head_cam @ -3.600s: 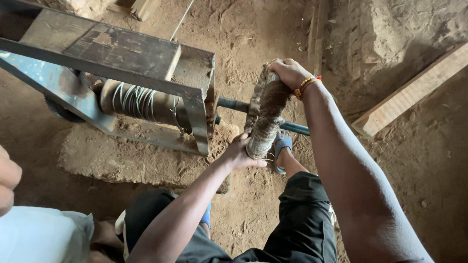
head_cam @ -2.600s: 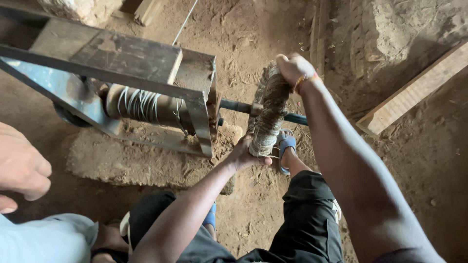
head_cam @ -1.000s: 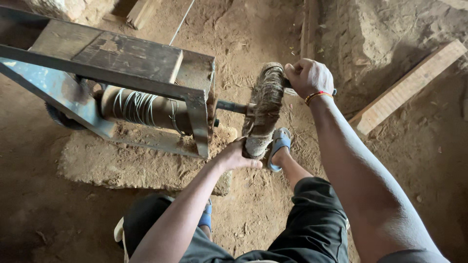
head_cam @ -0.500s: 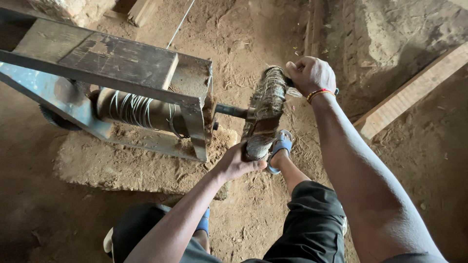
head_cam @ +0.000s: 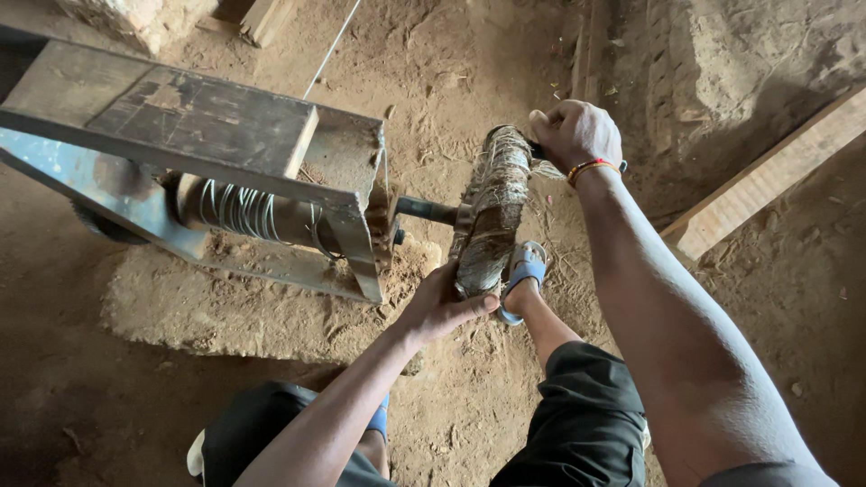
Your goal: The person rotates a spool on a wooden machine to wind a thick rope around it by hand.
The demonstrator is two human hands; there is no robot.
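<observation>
A metal winch frame [head_cam: 189, 126] stands on the dirt floor, with wire coiled on its drum [head_cam: 236, 209]. A dark axle [head_cam: 424, 210] runs from it to a crank wheel [head_cam: 492, 209] wrapped in worn fibre. My left hand [head_cam: 440, 305] grips the bottom edge of the wheel. My right hand [head_cam: 577, 135], with an orange bracelet at the wrist, is closed on the handle at the wheel's top. My foot in a blue sandal [head_cam: 523, 271] rests just right of the wheel.
A thin wire [head_cam: 332, 47] runs from the frame toward the top. A wooden plank [head_cam: 767, 180] lies at the right, another piece of timber [head_cam: 266, 16] at the top. A raised earth slab [head_cam: 225, 307] lies under the frame.
Another person's hand and light sleeve at the lower left have gone from view. The wheel has turned slightly, and my right hand has shifted right along its top.
</observation>
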